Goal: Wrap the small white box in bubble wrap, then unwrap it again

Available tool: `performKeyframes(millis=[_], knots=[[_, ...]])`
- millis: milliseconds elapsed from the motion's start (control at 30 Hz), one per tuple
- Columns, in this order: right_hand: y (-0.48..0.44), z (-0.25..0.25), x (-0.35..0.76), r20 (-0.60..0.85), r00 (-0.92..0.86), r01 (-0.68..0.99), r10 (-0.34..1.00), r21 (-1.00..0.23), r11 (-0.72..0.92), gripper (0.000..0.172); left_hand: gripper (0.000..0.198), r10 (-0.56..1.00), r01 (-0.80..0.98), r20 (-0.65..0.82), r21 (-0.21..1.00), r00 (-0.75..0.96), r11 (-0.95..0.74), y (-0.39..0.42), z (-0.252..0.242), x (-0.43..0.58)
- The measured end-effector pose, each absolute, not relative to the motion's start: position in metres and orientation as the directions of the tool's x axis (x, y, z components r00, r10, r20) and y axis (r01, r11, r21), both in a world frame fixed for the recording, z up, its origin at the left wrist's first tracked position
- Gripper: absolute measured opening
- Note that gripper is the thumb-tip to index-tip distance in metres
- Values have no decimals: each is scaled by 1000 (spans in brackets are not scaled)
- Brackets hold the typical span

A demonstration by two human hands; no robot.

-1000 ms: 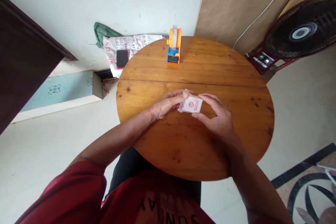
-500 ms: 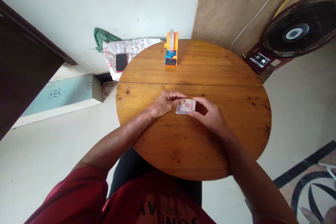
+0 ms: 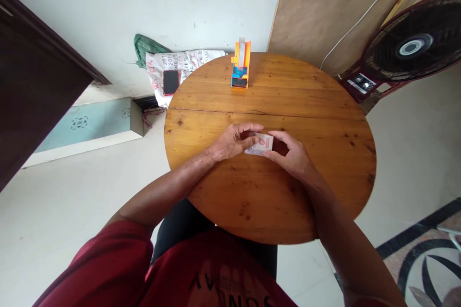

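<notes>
Between my two hands is a small pale box [image 3: 267, 143] with red print, and its left part looks covered in clear, crinkled plastic. My left hand [image 3: 237, 140] grips the left end, its thumb across the top face and its fingers along the far side. At the right end, my right hand [image 3: 290, 153] pinches the box between thumb and index finger. The box is over the middle of the round wooden table [image 3: 230, 192]; I cannot tell whether it touches the wood. Its underside is hidden.
An orange and blue tape dispenser [image 3: 240, 64] stands at the table's far edge. Beyond the left edge, a dark phone [image 3: 170, 82] lies on a printed white sack [image 3: 154, 64] beside a green bag [image 3: 147, 45]. A large fan [image 3: 410, 48] is at the right.
The view has shifted slightly, so everything sits a little further right. My left thumb has moved further over the red print on the box. Both hands keep their hold.
</notes>
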State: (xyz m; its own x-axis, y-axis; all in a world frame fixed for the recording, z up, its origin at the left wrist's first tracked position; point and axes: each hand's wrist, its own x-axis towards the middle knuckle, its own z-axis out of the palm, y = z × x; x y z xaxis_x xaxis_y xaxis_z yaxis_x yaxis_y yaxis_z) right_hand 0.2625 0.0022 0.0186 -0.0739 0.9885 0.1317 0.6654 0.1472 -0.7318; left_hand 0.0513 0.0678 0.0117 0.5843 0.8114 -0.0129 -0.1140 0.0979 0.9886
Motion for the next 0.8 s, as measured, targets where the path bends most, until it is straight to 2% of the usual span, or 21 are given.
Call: performKeyframes(millis=[133, 267, 400, 600, 800], knots=[[2, 20, 262, 151, -79, 672, 985, -722, 164, 51, 34, 825, 1, 156, 982, 544, -187, 68, 15, 49], [3, 21, 261, 163, -97, 677, 982, -713, 185, 46, 30, 783, 72, 252, 933, 569, -353, 71, 14, 52], [4, 22, 260, 162, -116, 691, 980, -696, 197, 38, 23, 771, 102, 300, 900, 562, -424, 71, 11, 57], [4, 25, 260, 168, -135, 688, 977, -693, 214, 36, 23, 789, 106, 326, 892, 521, -438, 69, 8, 62], [4, 24, 260, 162, -133, 686, 978, -697, 208, 36, 22, 694, 157, 424, 779, 581, -607, 72, 9, 56]])
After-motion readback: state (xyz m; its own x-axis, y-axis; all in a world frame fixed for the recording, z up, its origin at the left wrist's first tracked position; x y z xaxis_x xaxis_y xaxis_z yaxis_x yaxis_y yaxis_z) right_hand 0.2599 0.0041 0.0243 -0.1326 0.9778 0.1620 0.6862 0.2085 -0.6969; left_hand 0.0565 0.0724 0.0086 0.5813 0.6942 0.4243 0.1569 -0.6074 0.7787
